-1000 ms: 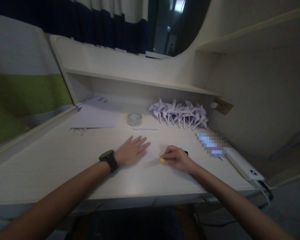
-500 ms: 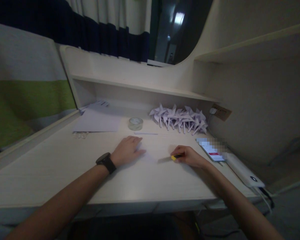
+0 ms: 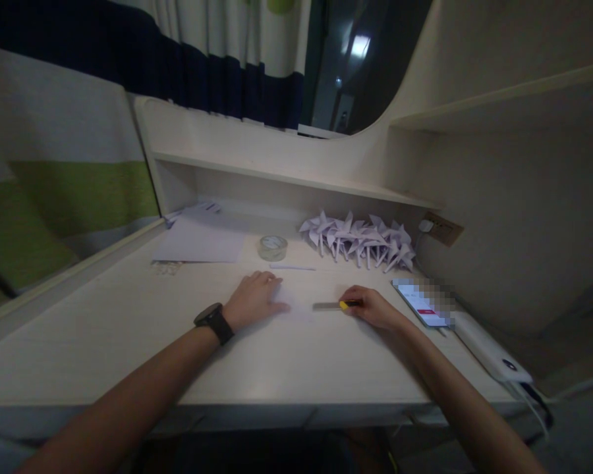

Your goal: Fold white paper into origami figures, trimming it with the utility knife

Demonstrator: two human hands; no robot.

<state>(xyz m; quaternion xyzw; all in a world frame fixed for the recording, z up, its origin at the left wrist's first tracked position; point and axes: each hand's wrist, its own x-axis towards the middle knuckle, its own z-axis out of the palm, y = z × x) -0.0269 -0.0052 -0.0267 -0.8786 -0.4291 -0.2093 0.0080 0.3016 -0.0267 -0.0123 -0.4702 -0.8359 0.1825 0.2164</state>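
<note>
My left hand [image 3: 254, 300], with a dark watch on its wrist, lies flat with the thumb apart, pressing on a small piece of white paper [image 3: 296, 300] that barely stands out from the desk. My right hand [image 3: 373, 307] grips a yellow and black utility knife [image 3: 346, 305]. Its long blade is out and points left over or beside the paper's right side; whether it touches is unclear. Just beyond my left hand lie a thin white paper stick [image 3: 292, 267] and a roll of clear tape [image 3: 272, 248].
Several white paper pinwheels [image 3: 358, 238] stand in a cluster at the back right. A stack of white paper [image 3: 202, 235] is at the back left, small clear pieces [image 3: 167, 267] by its front edge. A phone [image 3: 420, 304] and white power bank [image 3: 489, 347] lie at right.
The knife's blade has turned from slanting down-left to nearly level. My left hand keeps its place on the paper. The whole view has shifted slightly.
</note>
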